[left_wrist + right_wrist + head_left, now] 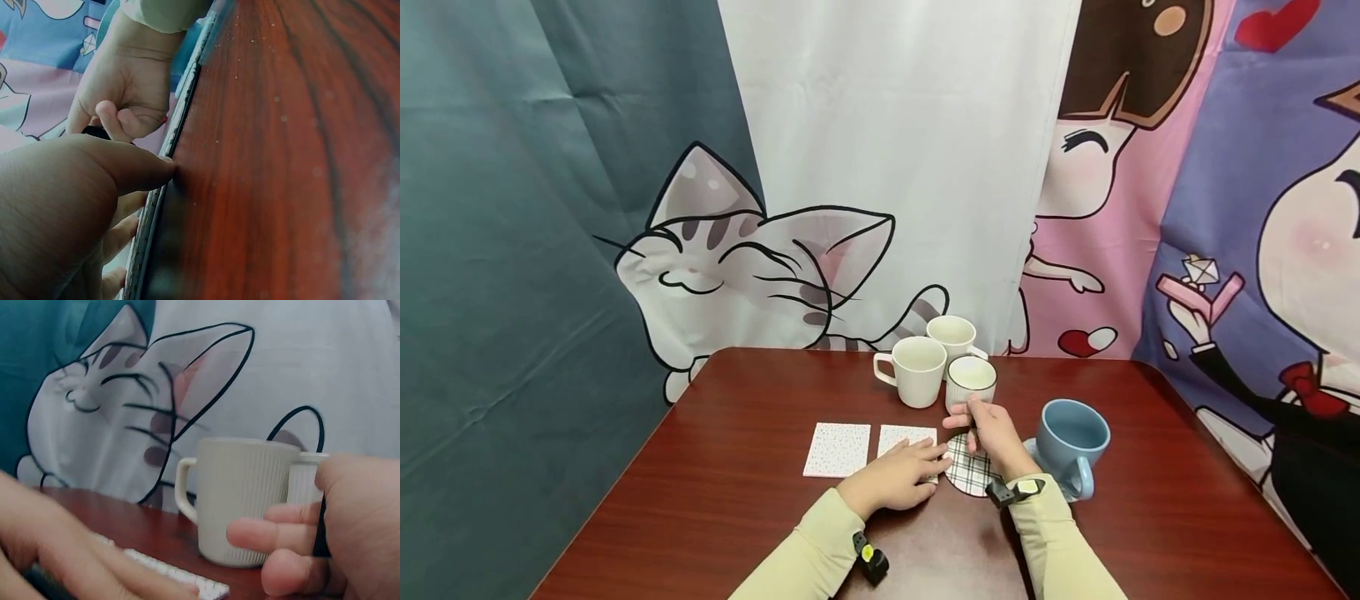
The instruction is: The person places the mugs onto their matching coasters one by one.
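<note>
My left hand (897, 477) lies palm down with extended fingers over a white speckled square coaster (898, 435). In the left wrist view, its thumb (147, 169) rests at the coaster's edge (140, 250). Just beyond a round plaid coaster (967, 475), my right hand (992, 429) grips a small white mug (972, 375) with a dark rim. A black strip, apparently the mug's handle (322, 528), shows between its fingers and palm in the right wrist view. That hand covers the mug's near side.
A second speckled square coaster (837, 450) lies at left. Two ribbed white mugs (919, 371) stand close together behind the held one. On the right, a blue mug (1073, 437) sits on a light blue coaster (1081, 493). A printed curtain (895, 125) hangs behind the brown table (700, 508).
</note>
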`<act>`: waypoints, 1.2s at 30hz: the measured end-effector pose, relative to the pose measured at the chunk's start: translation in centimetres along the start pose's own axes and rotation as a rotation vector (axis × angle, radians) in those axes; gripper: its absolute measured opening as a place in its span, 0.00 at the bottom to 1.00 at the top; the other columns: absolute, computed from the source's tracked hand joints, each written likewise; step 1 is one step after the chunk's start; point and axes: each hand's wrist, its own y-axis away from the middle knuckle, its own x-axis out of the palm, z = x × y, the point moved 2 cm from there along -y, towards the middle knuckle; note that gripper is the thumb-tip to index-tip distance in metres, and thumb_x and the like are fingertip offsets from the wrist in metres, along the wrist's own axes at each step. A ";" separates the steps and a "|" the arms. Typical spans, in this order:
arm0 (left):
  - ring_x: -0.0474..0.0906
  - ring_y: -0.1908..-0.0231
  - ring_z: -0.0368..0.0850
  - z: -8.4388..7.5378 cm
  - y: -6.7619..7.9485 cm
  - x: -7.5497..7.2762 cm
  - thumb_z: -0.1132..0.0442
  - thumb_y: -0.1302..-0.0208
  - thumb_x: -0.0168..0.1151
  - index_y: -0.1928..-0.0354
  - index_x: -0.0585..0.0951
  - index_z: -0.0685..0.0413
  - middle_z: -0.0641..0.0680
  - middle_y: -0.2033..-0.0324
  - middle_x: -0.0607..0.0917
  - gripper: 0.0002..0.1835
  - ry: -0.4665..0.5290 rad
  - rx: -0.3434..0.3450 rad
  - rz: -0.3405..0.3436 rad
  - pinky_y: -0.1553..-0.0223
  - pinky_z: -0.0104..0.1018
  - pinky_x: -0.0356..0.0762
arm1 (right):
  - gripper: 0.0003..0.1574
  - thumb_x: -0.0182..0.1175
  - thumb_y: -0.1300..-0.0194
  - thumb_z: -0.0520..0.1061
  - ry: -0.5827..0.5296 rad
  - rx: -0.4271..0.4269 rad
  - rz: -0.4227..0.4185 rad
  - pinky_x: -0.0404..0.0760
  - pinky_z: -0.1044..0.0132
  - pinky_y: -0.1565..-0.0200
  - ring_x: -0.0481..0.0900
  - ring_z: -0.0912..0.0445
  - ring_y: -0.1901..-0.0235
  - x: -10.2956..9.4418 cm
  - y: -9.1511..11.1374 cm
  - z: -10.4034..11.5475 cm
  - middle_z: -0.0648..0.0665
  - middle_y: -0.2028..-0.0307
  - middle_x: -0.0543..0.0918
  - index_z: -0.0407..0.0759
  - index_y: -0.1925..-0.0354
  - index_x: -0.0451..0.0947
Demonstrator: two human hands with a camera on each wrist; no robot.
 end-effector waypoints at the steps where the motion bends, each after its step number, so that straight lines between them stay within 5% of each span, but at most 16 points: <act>1: 0.58 0.25 0.48 0.0 0.0 -0.1 0.53 0.26 0.56 0.27 0.72 0.41 0.45 0.26 0.67 0.27 0.003 0.001 0.001 0.27 0.54 0.56 | 0.38 0.43 0.19 0.59 0.000 -0.006 0.013 0.70 0.70 0.83 0.69 0.60 0.89 -0.1 0.0 0.0 0.41 0.63 0.90 0.25 0.43 0.77; 9: 0.58 0.25 0.50 0.0 0.1 -0.2 0.54 0.26 0.55 0.27 0.72 0.43 0.47 0.26 0.68 0.27 0.010 0.024 -0.001 0.27 0.55 0.56 | 0.33 0.40 0.17 0.51 -0.027 -0.093 0.092 0.74 0.70 0.82 0.72 0.59 0.89 -0.3 1.1 1.0 0.36 0.59 0.89 0.23 0.38 0.72; 15: 0.57 0.24 0.49 0.2 -0.1 -0.2 0.53 0.26 0.56 0.27 0.71 0.42 0.47 0.26 0.67 0.27 0.000 0.013 0.009 0.26 0.54 0.55 | 0.38 0.40 0.17 0.55 -0.032 -0.159 0.155 0.77 0.69 0.78 0.75 0.59 0.87 -0.7 2.2 1.7 0.34 0.56 0.88 0.20 0.36 0.68; 36: 0.56 0.24 0.48 0.5 0.0 0.1 0.52 0.27 0.57 0.26 0.70 0.42 0.47 0.25 0.65 0.28 0.012 0.039 0.007 0.26 0.54 0.53 | 0.37 0.36 0.16 0.51 -0.045 -0.192 0.388 0.82 0.65 0.78 0.79 0.60 0.85 -2.5 8.2 2.2 0.39 0.55 0.89 0.14 0.35 0.61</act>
